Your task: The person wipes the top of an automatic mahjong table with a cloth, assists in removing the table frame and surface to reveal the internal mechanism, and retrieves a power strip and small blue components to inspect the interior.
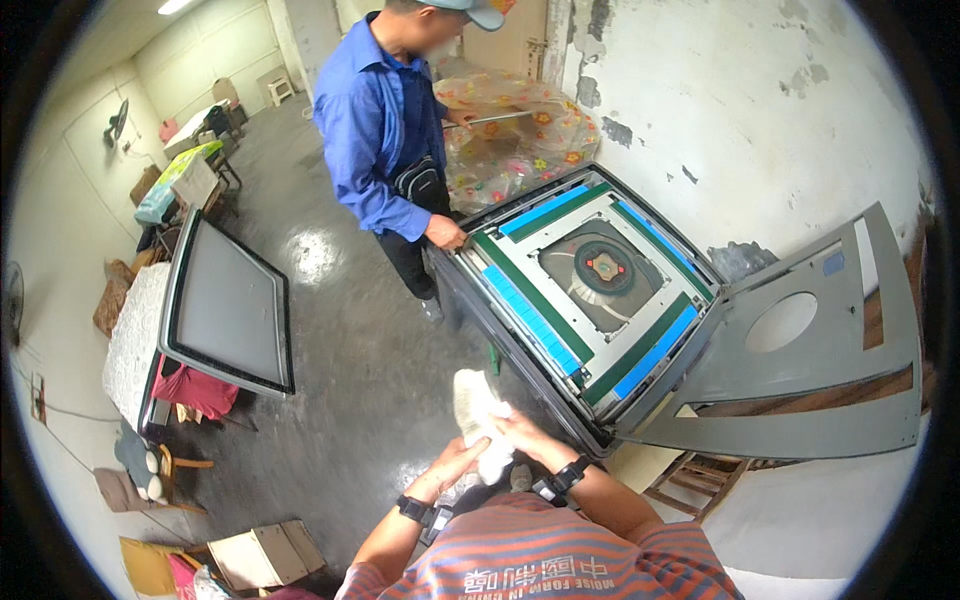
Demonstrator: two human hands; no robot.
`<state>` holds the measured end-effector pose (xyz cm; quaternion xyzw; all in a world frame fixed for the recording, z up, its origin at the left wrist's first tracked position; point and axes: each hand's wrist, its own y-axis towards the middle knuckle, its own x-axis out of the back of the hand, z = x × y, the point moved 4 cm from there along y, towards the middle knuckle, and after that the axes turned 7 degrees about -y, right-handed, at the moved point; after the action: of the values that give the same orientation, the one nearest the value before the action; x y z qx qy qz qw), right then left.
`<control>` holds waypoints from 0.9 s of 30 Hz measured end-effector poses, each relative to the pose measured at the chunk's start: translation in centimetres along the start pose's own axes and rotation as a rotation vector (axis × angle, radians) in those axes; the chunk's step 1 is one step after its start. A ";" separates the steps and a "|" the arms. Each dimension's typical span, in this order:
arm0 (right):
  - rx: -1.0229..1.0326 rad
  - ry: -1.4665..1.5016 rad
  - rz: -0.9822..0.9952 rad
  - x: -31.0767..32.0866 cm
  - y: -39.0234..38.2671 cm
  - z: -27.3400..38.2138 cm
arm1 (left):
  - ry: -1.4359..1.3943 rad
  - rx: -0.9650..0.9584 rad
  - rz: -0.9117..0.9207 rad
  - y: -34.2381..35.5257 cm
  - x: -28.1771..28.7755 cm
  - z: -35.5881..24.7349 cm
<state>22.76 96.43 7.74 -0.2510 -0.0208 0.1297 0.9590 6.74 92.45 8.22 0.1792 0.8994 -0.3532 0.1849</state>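
Note:
My left hand (462,455) and my right hand (515,432) are both closed on a crumpled white cloth (467,400), perhaps a glove, low in front of my body. Just beyond it stands a square automatic game table (630,370) with its inside exposed: green strips, blue tile rows and a round centre unit (602,268). A grey cut-out panel (870,390) leans out from its right side. At the table's far-left corner a co-worker in a blue shirt (355,130) has a hand (445,232) on the frame.
On the left, a framed grey board (225,300) leans by a table with a lace cloth (135,350). Chairs, boxes (262,560) and more tables line that wall. A flowered plastic-covered round thing (520,150) stands behind the co-worker. The right wall (720,100) is peeling.

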 end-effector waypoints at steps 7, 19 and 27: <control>0.427 -0.406 -0.010 6.1 -6.9 12.4 | 0.134 -0.110 -0.171 -0.9 5.7 1.8; 1.005 0.000 -0.166 6.4 -29.3 22.8 | 0.786 -0.085 -0.203 -2.5 7.3 0.5; 0.772 0.037 -0.261 5.2 -26.0 20.1 | 0.885 -0.148 -0.079 0.6 6.7 0.1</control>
<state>31.83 85.52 37.84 0.1298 0.0149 0.0007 0.9914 1.24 94.09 4.76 0.2650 0.9209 -0.1838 -0.2190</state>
